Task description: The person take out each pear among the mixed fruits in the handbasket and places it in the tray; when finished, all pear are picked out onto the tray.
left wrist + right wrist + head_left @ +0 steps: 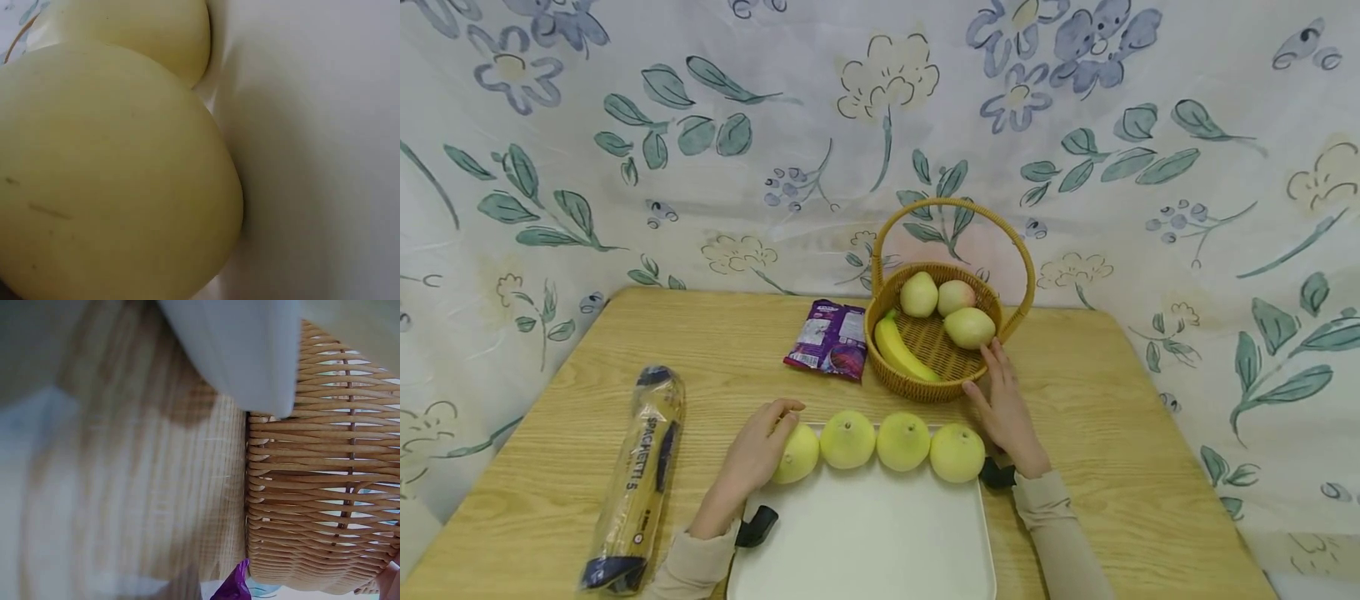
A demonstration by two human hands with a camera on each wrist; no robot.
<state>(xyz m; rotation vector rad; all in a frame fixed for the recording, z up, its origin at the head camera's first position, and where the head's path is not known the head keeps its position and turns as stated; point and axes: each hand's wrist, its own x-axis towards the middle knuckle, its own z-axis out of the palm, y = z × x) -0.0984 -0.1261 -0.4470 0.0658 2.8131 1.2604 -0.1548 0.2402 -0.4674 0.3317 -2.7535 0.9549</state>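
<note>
On a white tray (880,533), round yellow-green fruits form a row along the back edge. My left hand (756,446) curls its fingers over the leftmost fruit (800,457), whose smooth side fills much of the left wrist view; a neighbouring fruit (137,31) touches it there. At the right front of the wicker basket (917,389), my right hand (1009,421) has its thumb and fingers spread at the rim. Its fingertips lie close to a pale, pear-like fruit (970,327). A banana (901,350) and two more pale fruits are also inside the basket.
A purple snack packet (829,340) lies left of the basket. Farther left is a long bag of spaghetti (638,483). The basket's tall handle (1025,250) arches upward, and a floral curtain (805,167) hangs behind the wooden table (722,333).
</note>
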